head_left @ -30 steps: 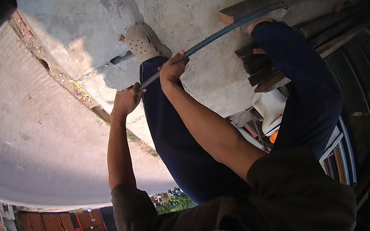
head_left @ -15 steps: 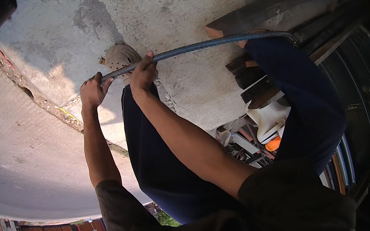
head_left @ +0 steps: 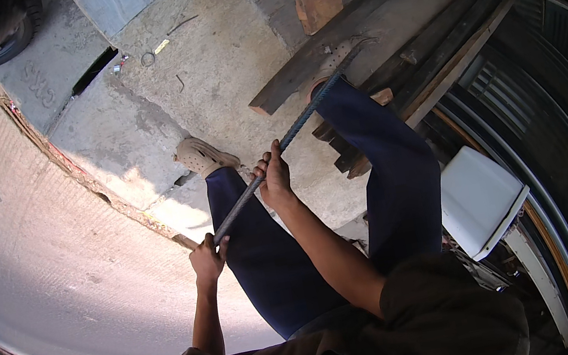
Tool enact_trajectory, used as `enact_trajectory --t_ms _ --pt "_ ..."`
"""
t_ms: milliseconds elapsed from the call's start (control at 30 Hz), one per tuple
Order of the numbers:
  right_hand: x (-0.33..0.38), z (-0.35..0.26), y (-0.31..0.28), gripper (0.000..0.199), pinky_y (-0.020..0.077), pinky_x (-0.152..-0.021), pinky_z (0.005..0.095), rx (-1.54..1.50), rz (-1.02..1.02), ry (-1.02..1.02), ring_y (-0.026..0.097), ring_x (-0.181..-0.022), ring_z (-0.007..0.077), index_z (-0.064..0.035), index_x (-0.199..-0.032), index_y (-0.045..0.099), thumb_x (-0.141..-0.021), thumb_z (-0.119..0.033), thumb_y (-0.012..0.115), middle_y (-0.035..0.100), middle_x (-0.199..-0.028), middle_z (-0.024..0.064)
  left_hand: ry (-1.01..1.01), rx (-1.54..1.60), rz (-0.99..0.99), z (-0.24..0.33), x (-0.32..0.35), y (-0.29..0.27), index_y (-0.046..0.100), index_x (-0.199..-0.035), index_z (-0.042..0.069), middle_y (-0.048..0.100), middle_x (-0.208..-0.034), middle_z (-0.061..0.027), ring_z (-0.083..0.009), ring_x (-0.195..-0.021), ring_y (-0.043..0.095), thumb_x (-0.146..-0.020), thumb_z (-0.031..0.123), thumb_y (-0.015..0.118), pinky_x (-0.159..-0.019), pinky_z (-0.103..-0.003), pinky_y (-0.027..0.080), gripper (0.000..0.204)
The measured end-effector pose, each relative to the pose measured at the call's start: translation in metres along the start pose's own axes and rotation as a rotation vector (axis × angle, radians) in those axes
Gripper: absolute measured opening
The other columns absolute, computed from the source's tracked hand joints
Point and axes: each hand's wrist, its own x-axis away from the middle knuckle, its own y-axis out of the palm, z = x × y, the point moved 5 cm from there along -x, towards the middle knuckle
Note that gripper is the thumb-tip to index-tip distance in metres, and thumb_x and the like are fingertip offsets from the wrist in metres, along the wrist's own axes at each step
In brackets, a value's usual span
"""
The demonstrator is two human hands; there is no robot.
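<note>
Both of my hands grip a long ribbed steel rod (head_left: 298,126). My left hand (head_left: 207,256) closes around its near end, low and to the left. My right hand (head_left: 274,179) holds it further along, about the middle. The rod runs up and right to a metal fixture on a dark wooden plank (head_left: 352,44) lying on the concrete ground. My legs in dark blue trousers (head_left: 267,256) stand astride below the rod, and a beige shoe (head_left: 203,156) shows on my left foot. My right foot is hidden near the planks.
Stacked timber and metal bars (head_left: 444,50) lie along the right. A white box (head_left: 481,197) sits by a barred metal frame (head_left: 549,130). A brick-coloured block (head_left: 319,10) rests on the concrete. A paved road (head_left: 30,245) and kerb edge (head_left: 87,182) lie to the left.
The view has swung and the rod now runs steeply from lower left up to the plank instead of nearly level. Both hands keep their hold, now lower in the picture.
</note>
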Motion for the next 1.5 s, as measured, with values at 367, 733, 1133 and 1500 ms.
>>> enact_trajectory --t_ms 367,733,1133,1500 --pt "0.025 -0.191 -0.025 0.051 0.0256 -0.036 0.0256 0.097 0.075 0.059 0.027 -0.037 0.0083 -0.0171 -0.064 0.035 -0.092 -0.059 0.04 0.029 -0.051 -0.0054 -0.131 -0.01 -0.169 0.277 0.044 -0.069 0.051 -0.088 0.0 0.057 -0.06 -0.0258 -0.0449 -0.055 0.058 -0.095 0.036 0.046 -0.045 -0.053 0.043 0.037" --pt "0.143 -0.412 -0.037 0.02 0.0334 -0.046 0.0244 -0.274 -0.307 0.27 0.037 -0.05 0.0089 -0.0146 -0.077 0.043 -0.093 -0.025 0.05 0.037 -0.062 -0.0029 -0.113 0.267 -0.212 0.642 0.073 -0.246 0.05 -0.119 0.0 0.061 -0.081 -0.0252 -0.0384 -0.074 0.061 -0.095 0.036 0.049 -0.063 -0.044 0.046 0.044" --pt "0.106 -0.613 -0.275 0.029 0.0482 -0.047 0.04 1.376 0.002 -0.568 0.061 -0.051 0.0255 0.0012 -0.076 0.062 -0.09 -0.02 0.047 0.059 -0.061 0.0167 -0.143 0.768 0.088 0.606 -0.047 -0.373 0.045 -0.124 0.004 0.059 -0.1 -0.0156 -0.0236 -0.071 0.065 -0.097 0.039 0.045 -0.058 -0.033 0.052 0.044" --pt "0.282 -0.691 -0.11 0.025 0.0525 -0.061 0.0378 0.762 0.495 -0.126 0.065 -0.064 0.0328 -0.0022 -0.08 0.068 -0.084 -0.023 0.055 0.062 -0.066 0.0168 -0.117 0.791 0.322 0.668 -0.262 -0.653 0.056 -0.105 0.003 0.064 -0.085 -0.0141 -0.0202 -0.061 0.063 -0.094 0.042 0.048 -0.05 -0.029 0.046 0.041"
